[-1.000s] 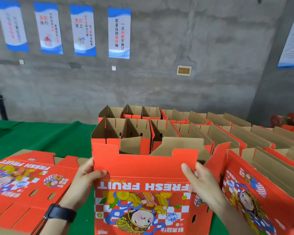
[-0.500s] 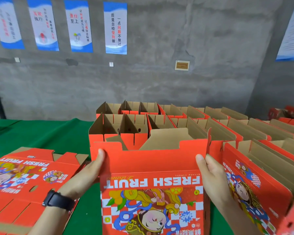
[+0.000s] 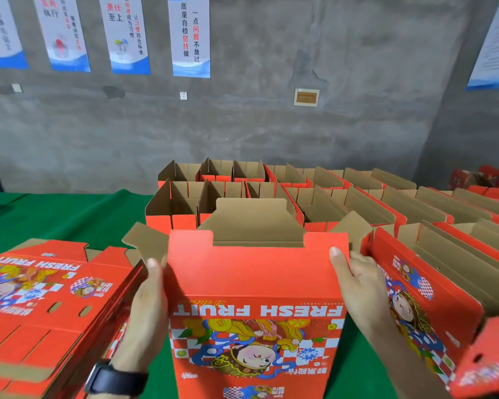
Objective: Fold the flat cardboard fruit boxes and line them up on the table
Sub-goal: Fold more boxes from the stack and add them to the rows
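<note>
Flaps (image 3: 146, 240) newly splayed; box (image 3: 254, 283) between grips (image 3: 149, 300) (image 3: 357, 283)

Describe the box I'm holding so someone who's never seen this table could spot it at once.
On the green-covered table, in front of the rows of folded open-topped red cardboard boxes, a red cardboard fruit box is upright between a stack of flat red cardboard blanks and the nearest folded row. It alone is gripped at its sides by the left hand and right hand.
</note>
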`<state>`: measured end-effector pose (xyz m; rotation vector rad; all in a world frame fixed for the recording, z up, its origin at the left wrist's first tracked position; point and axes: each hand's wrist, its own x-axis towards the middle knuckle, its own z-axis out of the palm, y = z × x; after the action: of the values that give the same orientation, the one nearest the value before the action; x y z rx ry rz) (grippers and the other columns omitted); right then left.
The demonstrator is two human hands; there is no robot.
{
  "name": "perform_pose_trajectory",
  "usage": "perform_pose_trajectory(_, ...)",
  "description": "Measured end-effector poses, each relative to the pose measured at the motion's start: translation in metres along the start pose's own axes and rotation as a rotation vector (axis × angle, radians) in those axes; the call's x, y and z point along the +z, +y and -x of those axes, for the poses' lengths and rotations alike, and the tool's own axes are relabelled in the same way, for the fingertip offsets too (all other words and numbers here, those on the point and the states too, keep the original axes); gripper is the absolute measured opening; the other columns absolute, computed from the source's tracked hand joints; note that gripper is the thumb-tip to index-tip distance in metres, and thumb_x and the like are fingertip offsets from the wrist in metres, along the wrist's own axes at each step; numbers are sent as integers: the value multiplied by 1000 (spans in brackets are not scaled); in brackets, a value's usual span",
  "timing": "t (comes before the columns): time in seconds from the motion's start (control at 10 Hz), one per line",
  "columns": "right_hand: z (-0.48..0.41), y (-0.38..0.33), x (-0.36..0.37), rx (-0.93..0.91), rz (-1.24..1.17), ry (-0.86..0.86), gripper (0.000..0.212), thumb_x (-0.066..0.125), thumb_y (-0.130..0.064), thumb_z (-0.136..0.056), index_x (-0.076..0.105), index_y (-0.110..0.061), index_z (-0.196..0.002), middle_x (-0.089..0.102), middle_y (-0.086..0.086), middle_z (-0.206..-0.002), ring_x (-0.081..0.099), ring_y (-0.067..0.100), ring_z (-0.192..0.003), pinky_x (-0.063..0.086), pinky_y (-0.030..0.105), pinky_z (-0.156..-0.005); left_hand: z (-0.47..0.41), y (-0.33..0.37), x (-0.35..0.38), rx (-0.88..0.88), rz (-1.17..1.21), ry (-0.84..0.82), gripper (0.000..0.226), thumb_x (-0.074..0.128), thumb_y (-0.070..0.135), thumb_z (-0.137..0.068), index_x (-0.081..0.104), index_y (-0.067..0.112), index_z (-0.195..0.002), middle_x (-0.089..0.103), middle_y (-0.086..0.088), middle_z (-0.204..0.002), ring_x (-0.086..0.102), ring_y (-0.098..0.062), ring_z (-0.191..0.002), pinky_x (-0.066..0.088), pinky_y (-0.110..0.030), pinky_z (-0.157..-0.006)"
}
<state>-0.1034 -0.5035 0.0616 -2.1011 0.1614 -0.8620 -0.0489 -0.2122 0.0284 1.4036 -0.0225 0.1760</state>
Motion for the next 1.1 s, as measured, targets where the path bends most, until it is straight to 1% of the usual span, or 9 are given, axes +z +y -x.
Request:
perform_pose_trajectory(0.1, -2, 11, 3, -7, 36, 27, 48, 61, -26, -92, 56, -7, -48, 56, -10, -81, 59, 12, -73, 38, 23, -64, 4, -1, 5, -10, -34, 67, 44, 41, 14, -101, 38, 16, -145, 44, 4, -143, 46, -14, -128, 32, -40, -112)
perform_pose_trajectory(0.2, -3, 21, 5, 40, 101, 40, 40, 71, -20, -85, 60, -1, -51, 54, -14, -87, 57, 12, -85, 34, 24, -74, 12, -8, 8, 31, -184, 103, 50, 46, 8, -98, 35, 16, -146, 37, 3, -148, 38, -11, -133, 27, -37, -115)
perform_pose_trajectory(0.3, -1, 27, 6, 77, 192, 14, 20, 76, -15, -80, 72, -1, -94, 55, 2, -111, 51, 16, -107, 35, 26, -93, 18, -12, 11, 103, -388, 107, 55, 52, 6, -95, 36, 17, -146, 37, 1, -149, 38, -11, -132, 29, -35, -113)
perform_pose_trajectory(0.4, 3, 26, 4, 67, 230, -22, 53, 76, -10, -79, 57, -1, -127, 46, 9, -132, 46, 23, -124, 32, 31, -106, 23, -9, 16, 187, -533, 110, 58, 53, -2, -91, 38, 13, -144, 36, -3, -150, 36, -17, -136, 27, -36, -115)
perform_pose_trajectory(0.6, 3, 17, 5, -98, 285, -127, 64, 73, 1, -79, 49, -17, -136, 19, -5, -157, 22, 15, -144, 23, 26, -110, 20, 0, 18, 347, -767, 26, 67, 45, -17, -80, 42, 10, -141, 15, 4, -156, 11, -19, -146, 12, -33, -119)
perform_pose_trajectory(0.7, 0, 16, 7, -206, 249, -172, 73, 70, 5, -80, 41, -22, -142, 6, -19, -158, 12, 3, -145, 17, 12, -110, 16, 5, 14, 449, -823, 9, 72, 50, -21, -74, 44, 9, -140, 21, 11, -149, 14, -23, -145, 11, -29, -117)
perform_pose_trajectory(0.8, -1, 18, 9, -278, 203, -134, 66, 71, 9, -77, 49, -17, -133, 21, -17, -153, 21, -4, -139, 16, 0, -104, 12, 11, 13, 612, -844, -57, 79, 57, -25, -65, 53, 14, -134, 47, 7, -136, 44, -20, -129, 26, -26, -111)
perform_pose_trajectory(0.9, 0, 23, 11, -376, 188, -8, 51, 75, 16, -67, 56, -4, -110, 42, 0, -129, 40, 0, -119, 26, -1, -99, 7, 12, 13, 596, -830, -169, 77, 55, -23, -66, 56, 21, -129, 64, 7, -117, 57, -15, -109, 37, -19, -95)
perform_pose_trajectory(1.1, 1, 26, 16, -321, 34, 99, 53, 64, 23, -74, 49, 2, -120, 43, 4, -118, 63, 15, -96, 46, 8, -87, -25, 27, 11, 496, -966, -362, 36, 61, 30, -91, 58, 29, -127, 62, 12, -112, 59, -11, -104, 41, -20, -84)
